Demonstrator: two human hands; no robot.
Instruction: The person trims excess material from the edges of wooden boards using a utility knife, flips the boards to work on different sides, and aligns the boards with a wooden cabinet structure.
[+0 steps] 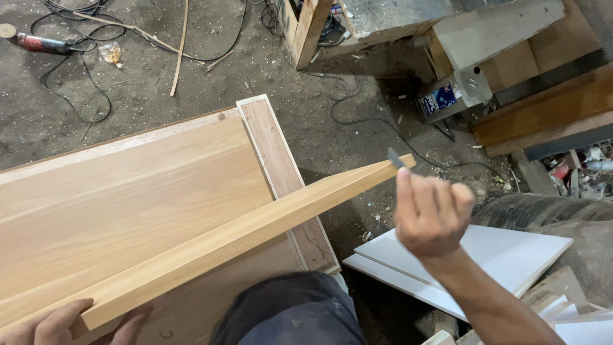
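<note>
The left hand (70, 322) grips the near end of a long wooden strip (242, 239), fingers curled over its top face and thumb along the edge, at the bottom left corner of the view. The strip runs from there up and to the right, crossing over the large wooden panel (128, 191) and ending past the panel's right edge, out over the floor (191, 70). The right hand (431, 214) is closed in a fist just below the strip's far end, and a small dark blade-like tool (396, 158) sticks up from it and touches the strip's tip; the tool is blurred, so what kind it is stays uncertain. The panel lies flat and broad beneath the strip, with a narrower framed board (281, 172) fixed along its right side. A knee in dark cloth (290, 313) shows below the strip, between the two hands. To the right of the panel, white boards (511, 249) lie stacked on the floor below the right hand. Further from the panel, black cables (357, 108) trail across the dusty floor, a red power tool (38, 43) lies beyond its top left, a thin wood sliver (180, 48) lies beyond its top edge, and a small blue tin (439, 100) stands up to the right near stacked timber (543, 115).
</note>
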